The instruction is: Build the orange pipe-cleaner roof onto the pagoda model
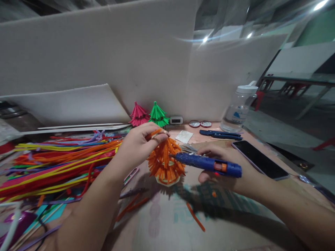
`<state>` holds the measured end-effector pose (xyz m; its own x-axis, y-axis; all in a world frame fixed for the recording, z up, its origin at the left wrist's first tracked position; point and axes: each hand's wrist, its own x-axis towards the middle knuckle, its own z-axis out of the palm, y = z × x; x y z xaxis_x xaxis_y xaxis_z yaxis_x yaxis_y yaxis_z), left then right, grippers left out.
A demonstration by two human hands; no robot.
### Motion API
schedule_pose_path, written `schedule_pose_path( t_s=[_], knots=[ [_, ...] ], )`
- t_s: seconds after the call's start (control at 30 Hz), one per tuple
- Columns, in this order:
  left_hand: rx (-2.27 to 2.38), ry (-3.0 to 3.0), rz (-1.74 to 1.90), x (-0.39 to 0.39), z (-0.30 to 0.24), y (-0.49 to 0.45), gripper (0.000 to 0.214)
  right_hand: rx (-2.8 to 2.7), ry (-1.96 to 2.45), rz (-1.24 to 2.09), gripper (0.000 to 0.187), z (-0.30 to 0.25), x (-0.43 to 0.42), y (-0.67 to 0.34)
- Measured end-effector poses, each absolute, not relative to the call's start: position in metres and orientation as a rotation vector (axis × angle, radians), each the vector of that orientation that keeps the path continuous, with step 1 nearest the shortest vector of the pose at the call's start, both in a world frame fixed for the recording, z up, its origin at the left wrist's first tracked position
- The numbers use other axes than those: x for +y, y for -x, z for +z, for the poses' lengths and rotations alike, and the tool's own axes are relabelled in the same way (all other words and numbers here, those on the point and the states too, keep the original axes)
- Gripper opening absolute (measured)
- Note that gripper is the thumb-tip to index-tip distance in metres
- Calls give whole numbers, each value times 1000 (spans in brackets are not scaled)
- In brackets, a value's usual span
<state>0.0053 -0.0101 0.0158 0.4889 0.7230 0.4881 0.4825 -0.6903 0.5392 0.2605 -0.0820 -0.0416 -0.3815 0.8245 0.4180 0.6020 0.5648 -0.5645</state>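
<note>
My left hand (138,144) is closed in a pinch on a short orange pipe-cleaner piece (155,132), held at the top of an orange pipe-cleaner tree (165,162) standing on the table. My right hand (225,169) grips a blue glue gun (209,163) whose nozzle points left at the orange tree. Behind them stand a finished pink tree (138,114) and a green tree (158,114) against the white board.
A big heap of coloured pipe cleaners (57,164) covers the left of the table. Loose orange bits (195,217) lie near the front. A black phone (259,159), blue pliers (221,134), a clear plastic jar (239,108) and two round lids (200,123) sit to the right.
</note>
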Motion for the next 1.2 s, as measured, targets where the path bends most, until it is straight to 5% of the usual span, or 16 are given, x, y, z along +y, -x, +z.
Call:
schedule_pose_path(
  t_s=[0.63,1.2],
  knots=[
    [985,-2440,1044,-17,16,-8,18,-1992,1136,393,48,-34,-87,-256],
    [1016,-2411,1007,-9,16,-4,20,-2028,1046,646,30,-33,-90,-257]
  ],
)
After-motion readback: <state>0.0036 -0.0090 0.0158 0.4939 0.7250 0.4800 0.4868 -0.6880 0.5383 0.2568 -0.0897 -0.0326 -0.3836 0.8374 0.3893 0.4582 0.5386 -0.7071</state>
